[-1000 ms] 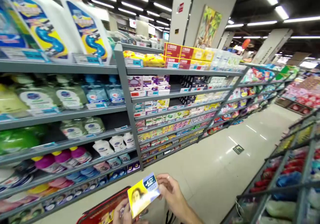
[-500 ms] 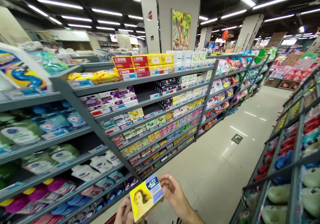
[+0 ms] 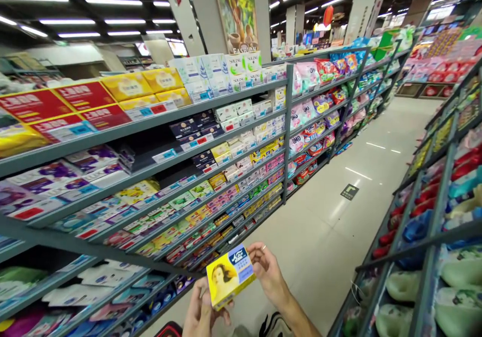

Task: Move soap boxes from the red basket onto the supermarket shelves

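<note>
The small yellow cardboard soap box [image 3: 230, 282] with a blue corner label and a printed portrait sits low in the view, raised in front of the body over the pale tiled aisle floor [image 3: 331, 236]. Both hands have it: the left hand [image 3: 199, 311] cups its lower left end from beneath, fingers curled around the edge, and the right hand [image 3: 268, 272] pinches the upper right corner between thumb and fingertips, a ring showing on one finger. Neither hand is free. The box is tilted with its printed face up toward the camera, so the step in hand looks like inspecting the package. To the left run long grey metal shelves [image 3: 158, 121] packed with boxed soaps, well apart from the hands. Any further handling would call for a steady two-point grip, since the box is light and held only at its ends.
</note>
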The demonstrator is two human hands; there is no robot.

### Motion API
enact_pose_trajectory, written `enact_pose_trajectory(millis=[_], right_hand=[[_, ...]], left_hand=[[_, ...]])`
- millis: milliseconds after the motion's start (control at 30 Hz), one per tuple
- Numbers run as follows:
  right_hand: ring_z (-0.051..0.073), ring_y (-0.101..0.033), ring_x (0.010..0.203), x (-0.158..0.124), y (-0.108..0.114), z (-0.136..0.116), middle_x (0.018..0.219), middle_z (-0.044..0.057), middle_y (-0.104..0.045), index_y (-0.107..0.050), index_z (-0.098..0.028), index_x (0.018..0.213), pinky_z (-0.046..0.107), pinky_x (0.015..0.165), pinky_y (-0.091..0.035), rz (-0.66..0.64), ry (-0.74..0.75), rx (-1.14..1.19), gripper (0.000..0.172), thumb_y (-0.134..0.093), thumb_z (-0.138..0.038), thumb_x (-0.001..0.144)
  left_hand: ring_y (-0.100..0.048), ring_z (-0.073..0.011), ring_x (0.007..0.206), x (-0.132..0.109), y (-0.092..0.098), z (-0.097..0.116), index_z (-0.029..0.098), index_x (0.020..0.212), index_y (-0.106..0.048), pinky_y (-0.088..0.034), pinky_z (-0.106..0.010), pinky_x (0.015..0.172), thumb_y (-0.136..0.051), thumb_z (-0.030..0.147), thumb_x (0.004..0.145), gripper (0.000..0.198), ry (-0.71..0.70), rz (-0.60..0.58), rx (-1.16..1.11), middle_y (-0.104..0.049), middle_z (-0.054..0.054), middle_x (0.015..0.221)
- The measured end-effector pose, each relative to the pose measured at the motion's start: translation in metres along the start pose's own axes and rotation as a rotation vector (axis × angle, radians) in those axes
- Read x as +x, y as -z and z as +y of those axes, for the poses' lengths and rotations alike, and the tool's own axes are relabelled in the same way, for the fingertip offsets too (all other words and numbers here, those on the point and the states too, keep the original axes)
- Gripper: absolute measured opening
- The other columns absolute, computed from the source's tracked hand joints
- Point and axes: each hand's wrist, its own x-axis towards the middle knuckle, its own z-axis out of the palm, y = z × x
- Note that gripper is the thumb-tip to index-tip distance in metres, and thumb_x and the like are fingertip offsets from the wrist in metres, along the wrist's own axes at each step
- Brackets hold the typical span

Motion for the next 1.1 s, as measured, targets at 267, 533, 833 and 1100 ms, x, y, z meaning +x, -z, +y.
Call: enact_pose_trajectory(millis=[267, 533, 833, 1100], right_hand=[[0.021, -0.064, 0.097, 0.067, 0.097, -0.048, 0.107, 0.006, -0.071, -0.063, -0.025, 0.124, 0.031, 0.086, -0.052, 0.138, 0.032, -0.24, 0.051, -0.075, -0.057, 0.085], [0.017, -0.066, 0.087, 0.153, 0.169, -0.103, 0.109, 0.007, -0.074, -0.062, -0.026, 0.129, 0.026, 0.069, -0.053, 0.318, 0.047, -0.411, 0.04, -0.071, -0.042, 0.093], [0.018, -0.067, 0.087, 0.235, 0.267, -0.137, 0.11, 0.008, -0.075, -0.066, -0.025, 0.127, 0.027, 0.068, -0.054, 0.339, 0.038, -0.397, 0.039, -0.072, -0.041, 0.092], [0.021, -0.068, 0.099, 0.302, 0.395, -0.184, 0.119, 0.008, -0.073, -0.061, -0.027, 0.132, 0.03, 0.078, -0.055, 0.038, -0.178, -0.303, 0.044, -0.07, -0.043, 0.092]], left_hand=[[-0.067, -0.017, 0.069, 0.087, -0.107, -0.007, 0.026, 0.117, -0.046, -0.052, -0.024, 0.05, -0.066, 0.059, 0.089, 0.048, -0.036, -0.178, 0.072, -0.069, -0.001, 0.087], [-0.063, -0.0142, 0.066, 0.213, -0.22, -0.018, 0.023, 0.115, -0.048, -0.052, -0.025, 0.053, -0.059, 0.057, 0.094, 0.041, -0.04, -0.392, 0.057, -0.069, 0.0, 0.084], [-0.068, -0.0182, 0.077, 0.275, -0.322, -0.037, 0.024, 0.112, -0.044, -0.051, -0.025, 0.052, -0.063, 0.053, 0.092, 0.04, -0.007, -0.463, 0.067, -0.071, -0.005, 0.097], [-0.063, -0.0152, 0.069, 0.28, -0.439, -0.07, 0.022, 0.117, -0.048, -0.054, -0.026, 0.054, -0.068, 0.055, 0.087, 0.048, -0.03, -0.097, 0.203, -0.073, -0.004, 0.092]])
